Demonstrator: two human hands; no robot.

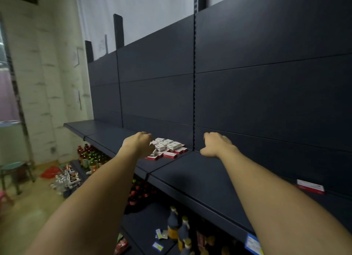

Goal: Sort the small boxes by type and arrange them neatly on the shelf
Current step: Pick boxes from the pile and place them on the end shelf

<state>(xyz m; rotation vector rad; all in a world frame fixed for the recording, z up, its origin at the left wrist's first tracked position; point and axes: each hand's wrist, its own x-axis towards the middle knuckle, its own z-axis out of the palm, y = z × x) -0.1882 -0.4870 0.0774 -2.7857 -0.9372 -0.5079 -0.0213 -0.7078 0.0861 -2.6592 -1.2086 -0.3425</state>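
Observation:
Several small boxes (167, 148), white ones and red-and-white ones, lie clustered on the dark shelf (200, 178) against its back panel. My left hand (140, 144) reaches over the cluster's left side with fingers curled down; its back hides the fingertips and whatever is under them. To the right of the cluster, past the shelf's upright, my right hand (216, 145) hovers just over the bare shelf board with fingers curled, nothing visible in it. One more red-and-white box (310, 186) lies alone far right on the same shelf.
Lower shelves below hold dark bottles (179, 228) and a few small blue-and-white packets (159, 239). More bottles (91, 155) stand at the left end. A green stool (15, 171) and a red bag (50, 172) are on the floor at left.

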